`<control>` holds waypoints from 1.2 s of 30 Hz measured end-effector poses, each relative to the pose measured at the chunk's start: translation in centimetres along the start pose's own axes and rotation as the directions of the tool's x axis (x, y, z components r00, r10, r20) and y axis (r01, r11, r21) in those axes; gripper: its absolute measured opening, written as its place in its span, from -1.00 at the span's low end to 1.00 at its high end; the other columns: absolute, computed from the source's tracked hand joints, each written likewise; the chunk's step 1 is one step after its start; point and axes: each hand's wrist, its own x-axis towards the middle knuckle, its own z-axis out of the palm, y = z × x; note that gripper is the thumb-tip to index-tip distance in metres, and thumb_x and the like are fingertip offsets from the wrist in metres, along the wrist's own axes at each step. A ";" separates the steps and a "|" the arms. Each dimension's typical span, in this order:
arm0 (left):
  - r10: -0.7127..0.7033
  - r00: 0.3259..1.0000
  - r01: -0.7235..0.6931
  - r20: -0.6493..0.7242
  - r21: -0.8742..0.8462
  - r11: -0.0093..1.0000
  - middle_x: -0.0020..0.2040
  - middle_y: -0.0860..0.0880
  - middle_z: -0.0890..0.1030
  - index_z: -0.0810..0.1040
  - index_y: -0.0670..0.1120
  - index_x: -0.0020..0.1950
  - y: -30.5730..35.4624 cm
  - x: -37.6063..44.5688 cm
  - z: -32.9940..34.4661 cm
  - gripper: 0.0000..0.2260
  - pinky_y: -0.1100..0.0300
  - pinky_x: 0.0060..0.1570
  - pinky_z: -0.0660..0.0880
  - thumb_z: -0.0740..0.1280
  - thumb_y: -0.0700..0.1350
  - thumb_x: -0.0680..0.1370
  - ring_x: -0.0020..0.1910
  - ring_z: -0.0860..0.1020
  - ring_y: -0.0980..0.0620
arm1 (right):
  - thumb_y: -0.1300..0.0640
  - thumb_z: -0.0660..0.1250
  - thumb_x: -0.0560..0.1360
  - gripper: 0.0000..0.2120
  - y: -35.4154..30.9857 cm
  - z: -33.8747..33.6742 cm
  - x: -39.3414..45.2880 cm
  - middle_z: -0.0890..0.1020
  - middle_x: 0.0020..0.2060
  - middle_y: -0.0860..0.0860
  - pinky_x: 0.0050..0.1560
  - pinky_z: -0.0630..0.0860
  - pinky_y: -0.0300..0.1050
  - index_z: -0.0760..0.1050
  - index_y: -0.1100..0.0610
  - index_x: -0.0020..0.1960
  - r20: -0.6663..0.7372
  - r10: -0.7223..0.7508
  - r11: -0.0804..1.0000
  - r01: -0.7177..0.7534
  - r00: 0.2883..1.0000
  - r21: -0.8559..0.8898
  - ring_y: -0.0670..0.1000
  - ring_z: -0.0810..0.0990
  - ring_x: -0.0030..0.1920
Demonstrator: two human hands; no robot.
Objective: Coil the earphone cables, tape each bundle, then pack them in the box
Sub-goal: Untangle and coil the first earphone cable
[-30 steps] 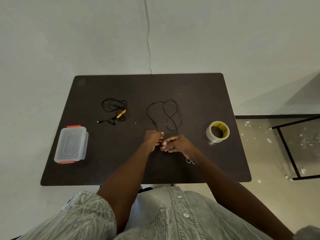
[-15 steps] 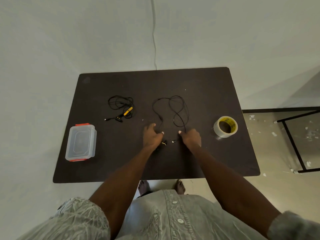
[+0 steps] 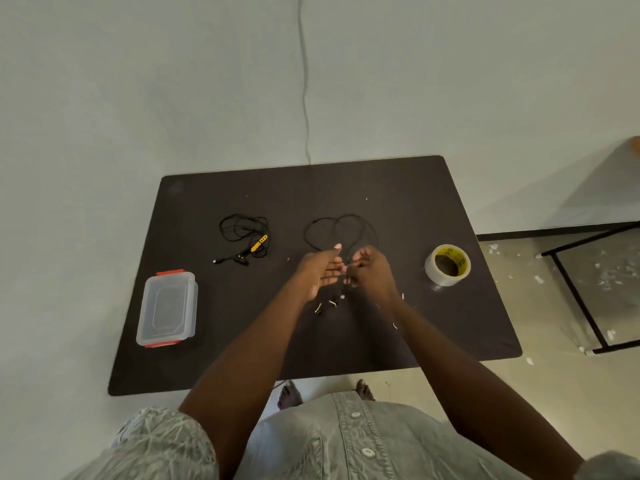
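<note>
My right hand [image 3: 372,268] pinches the thin black earphone cable [image 3: 341,230] over the dark table [image 3: 415,216], its loops lying beyond my fingers. My left hand [image 3: 320,271] is open, palm turned toward it, fingers touching. A second tangled black cable with a yellow remote [image 3: 246,237] lies left, the clear lidded plastic box [image 3: 168,308] farther left, the yellow-cored tape roll [image 3: 447,265] right.

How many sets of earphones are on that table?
2. One set with a yellow remote lies loose at the far left of the table. The other set is in the middle, held by both hands. None seems hidden.
</note>
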 end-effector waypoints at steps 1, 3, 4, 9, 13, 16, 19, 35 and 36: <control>-0.027 0.998 0.026 0.053 0.013 1.000 -0.29 -0.06 0.60 0.56 -0.16 -0.12 0.4 -0.3 -0.1 -0.78 0.13 -0.07 0.54 0.35 -0.01 0.56 -0.24 0.58 0.01 | 0.35 0.39 0.36 -0.82 -0.5 0.3 -0.3 0.61 -0.32 0.19 -0.34 0.55 -0.02 0.43 0.19 -0.12 0.008 -0.040 0.999 0.040 0.999 -0.033 0.04 0.58 -0.35; 0.002 0.997 -0.002 0.077 0.005 1.000 -0.29 -0.05 0.58 0.55 -0.15 -0.10 1.0 -1.0 -0.6 -0.93 0.13 -0.08 0.55 0.33 -0.17 0.56 -0.30 0.54 0.04 | 0.34 0.42 0.38 -0.82 -1.6 0.8 -0.9 0.63 -0.33 0.12 -0.37 0.52 -0.11 0.44 0.22 -0.10 0.047 -0.088 0.990 0.092 0.995 -0.111 -0.03 0.58 -0.38; 0.044 0.997 -0.043 0.060 -0.013 0.999 -0.25 -0.05 0.59 0.55 -0.14 -0.08 1.2 -1.1 -0.9 -0.96 0.17 -0.12 0.55 0.32 -0.23 0.56 -0.33 0.54 0.07 | 0.32 0.42 0.40 -0.84 -2.0 0.9 -1.0 0.63 -0.36 0.08 -0.38 0.51 -0.17 0.45 0.24 -0.11 0.074 -0.109 0.981 0.119 0.991 -0.153 -0.05 0.57 -0.41; 0.226 0.974 -0.226 0.001 0.016 0.974 -0.32 -0.05 0.54 0.57 -0.15 -0.08 2.5 -2.7 -3.0 -0.84 0.24 -0.35 0.51 0.25 -0.13 0.63 -0.51 0.51 0.14 | 0.32 0.33 0.44 -0.86 -3.7 0.2 0.0 0.67 -0.20 -0.03 -0.17 0.40 -0.34 0.60 0.12 -0.11 -0.030 -0.270 0.907 0.244 0.962 -0.342 -0.09 0.59 -0.18; 0.245 0.964 -0.263 0.107 0.207 0.942 -0.46 0.09 0.33 0.65 -0.09 -0.07 5.0 -4.5 -4.6 -0.81 0.31 -0.57 0.13 0.30 -0.04 0.60 -0.54 0.22 0.17 | 0.37 0.34 0.44 -0.60 -7.3 1.0 1.2 0.59 0.17 -0.01 0.17 0.29 -0.46 0.55 0.17 0.26 0.289 -0.427 0.778 0.511 0.857 -0.366 -0.10 0.50 0.20; 0.223 0.953 -0.251 0.203 0.127 0.960 -0.46 0.07 0.31 0.62 -0.14 -0.09 7.1 -5.3 -5.8 -0.85 0.27 -0.53 0.11 0.34 -0.08 0.55 -0.52 0.17 0.14 | 0.31 0.31 0.48 -0.81 -9.5 1.8 1.9 0.66 -0.13 0.00 0.03 0.46 -0.11 0.61 0.05 -0.08 0.456 -0.389 0.776 0.551 0.801 -0.307 -0.08 0.57 -0.08; 0.231 0.940 -0.243 0.250 0.020 0.970 -0.39 0.02 0.31 0.57 -0.18 0.03 8.6 -6.1 -7.1 -0.81 0.27 -0.51 0.19 0.34 -0.08 0.53 -0.49 0.20 0.12 | 0.26 0.32 0.54 -0.89 -11.2 1.6 2.6 0.68 -0.26 0.13 -0.09 0.52 -0.09 0.64 0.22 -0.07 0.429 -0.360 0.858 0.475 0.828 -0.196 0.00 0.61 -0.22; 0.317 0.839 -0.178 0.443 -0.327 0.928 -0.39 0.01 0.38 0.49 -0.19 -0.01 11.6 -8.1 -6.4 -0.88 0.27 -0.49 0.23 0.19 -0.18 0.61 -0.50 0.30 0.14 | 0.13 0.27 0.59 -0.81 -13.9 3.4 2.0 0.47 -0.43 0.03 -0.55 0.24 -0.28 0.64 0.15 0.04 0.249 -0.256 0.962 0.272 0.934 -0.030 -0.10 0.32 -0.52; 0.375 0.826 -0.197 0.421 -0.409 0.891 -0.35 -0.01 0.43 0.49 -0.21 0.02 11.8 -8.2 -6.3 -0.89 0.26 -0.45 0.28 0.18 -0.25 0.60 -0.45 0.35 0.12 | 0.13 0.27 0.59 -0.82 -13.7 3.4 1.7 0.47 -0.43 0.03 -0.54 0.24 -0.27 0.65 0.10 -0.02 0.268 -0.247 0.963 0.266 0.931 -0.037 -0.10 0.32 -0.51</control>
